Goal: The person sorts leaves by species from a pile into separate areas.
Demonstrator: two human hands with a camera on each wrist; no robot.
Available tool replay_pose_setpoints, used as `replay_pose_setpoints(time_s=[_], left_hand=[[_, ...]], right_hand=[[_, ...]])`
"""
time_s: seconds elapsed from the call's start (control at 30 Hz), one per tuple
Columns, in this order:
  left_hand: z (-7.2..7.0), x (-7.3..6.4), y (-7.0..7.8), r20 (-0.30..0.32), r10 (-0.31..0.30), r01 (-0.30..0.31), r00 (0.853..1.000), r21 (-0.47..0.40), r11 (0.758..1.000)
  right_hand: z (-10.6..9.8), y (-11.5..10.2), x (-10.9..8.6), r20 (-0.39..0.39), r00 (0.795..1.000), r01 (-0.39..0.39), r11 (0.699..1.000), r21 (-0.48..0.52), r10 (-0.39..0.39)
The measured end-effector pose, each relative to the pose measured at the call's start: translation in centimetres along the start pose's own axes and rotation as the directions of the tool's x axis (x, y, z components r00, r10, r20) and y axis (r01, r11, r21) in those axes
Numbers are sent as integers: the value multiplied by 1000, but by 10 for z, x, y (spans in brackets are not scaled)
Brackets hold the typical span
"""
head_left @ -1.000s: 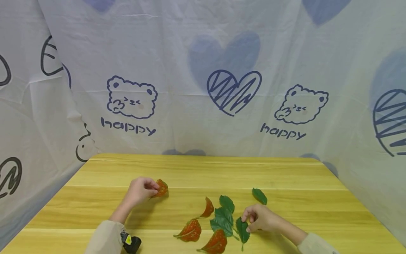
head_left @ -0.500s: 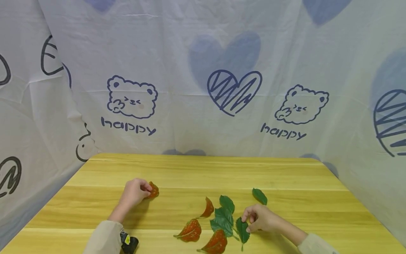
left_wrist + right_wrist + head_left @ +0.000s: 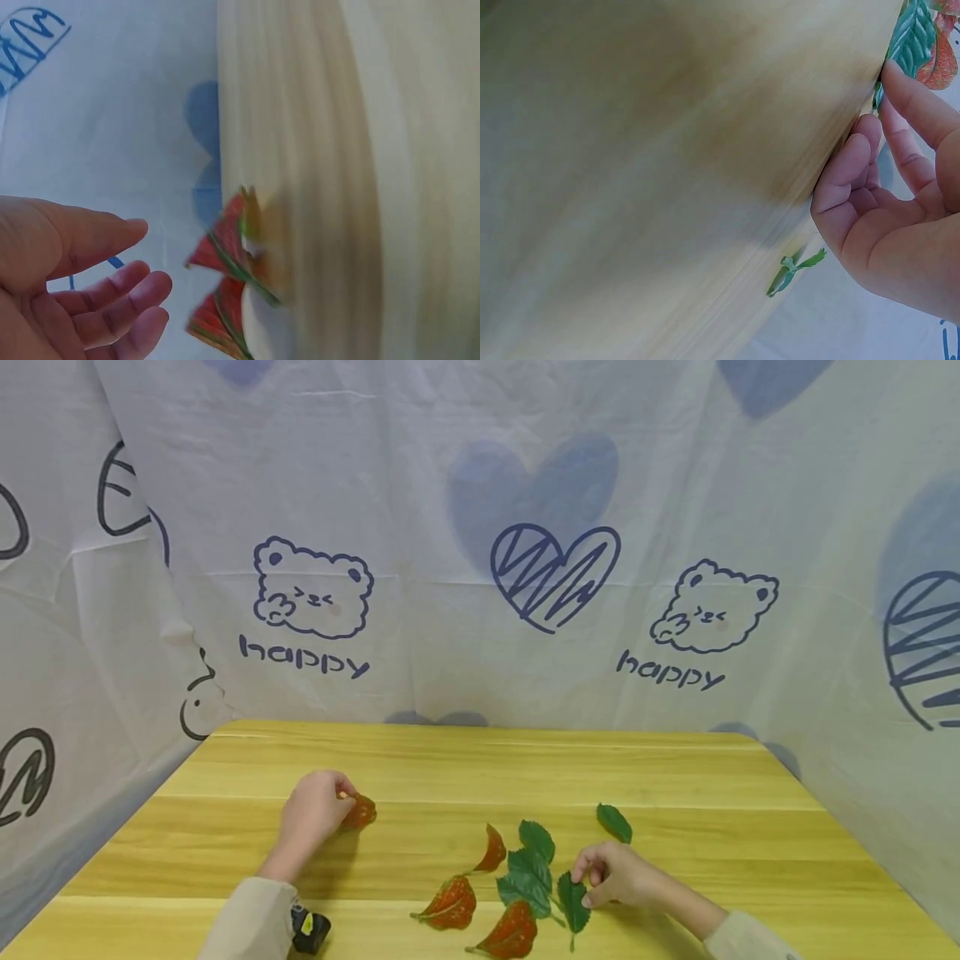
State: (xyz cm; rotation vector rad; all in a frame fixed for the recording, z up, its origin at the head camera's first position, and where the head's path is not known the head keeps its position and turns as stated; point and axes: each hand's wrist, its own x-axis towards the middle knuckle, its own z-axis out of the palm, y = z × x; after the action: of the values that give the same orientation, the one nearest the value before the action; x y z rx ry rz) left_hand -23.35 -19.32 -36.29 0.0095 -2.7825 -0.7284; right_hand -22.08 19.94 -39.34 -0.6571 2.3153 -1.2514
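My left hand [image 3: 313, 814] is over the left side of the wooden table, its fingertips right at a red leaf [image 3: 363, 812]. In the left wrist view, thumb and fingers of the left hand [image 3: 82, 300] stand apart with nothing between them; red leaves with green stems, one above [image 3: 219, 244] and one below [image 3: 219, 319], show beyond the fingertips. My right hand [image 3: 621, 874] pinches the edge of a dark green leaf [image 3: 573, 906] with thumb and index finger, low over the table. The right wrist view shows its fingertips against a green leaf [image 3: 911, 37].
Several green leaves [image 3: 527, 881] overlap left of my right hand. Three red leaves lie farther left: a small upright one [image 3: 492, 850], a broader one [image 3: 452, 906] and one near the front [image 3: 513, 933]. A single green leaf [image 3: 614, 823] lies behind the right hand. Printed cloth hangs beyond the table [image 3: 465, 768].
My left hand first carried the red leaf to the left, then let go and drew slightly back. The leaf stays on the table. The right hand has not moved.
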Motion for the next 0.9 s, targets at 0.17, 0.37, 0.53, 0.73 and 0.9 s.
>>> replay_pose_setpoints(time_s=[0.17,0.37,0.53,0.73,0.9], left_hand=[[-2,-3,20,-2,60,-60,998,-10,998],[-4,-6,44,14,128,-126,992,-92,988],[-6,-11,60,23,189,-184,982,-144,972],[-4,-18,72,54,222,-207,974,-200,958],[-4,-22,80,52,241,-224,969,-227,948]], right_hand=[[0,-1,0,3,1000,1,1000,6,-1],[-1,-1,-1,4,1000,-2,1000,6,2],[-1,-1,-1,3,1000,-10,1000,1,10],[-1,-1,0,5,1000,-6,1000,-2,6],[-1,0,-1,9,1000,-5,1000,6,5]])
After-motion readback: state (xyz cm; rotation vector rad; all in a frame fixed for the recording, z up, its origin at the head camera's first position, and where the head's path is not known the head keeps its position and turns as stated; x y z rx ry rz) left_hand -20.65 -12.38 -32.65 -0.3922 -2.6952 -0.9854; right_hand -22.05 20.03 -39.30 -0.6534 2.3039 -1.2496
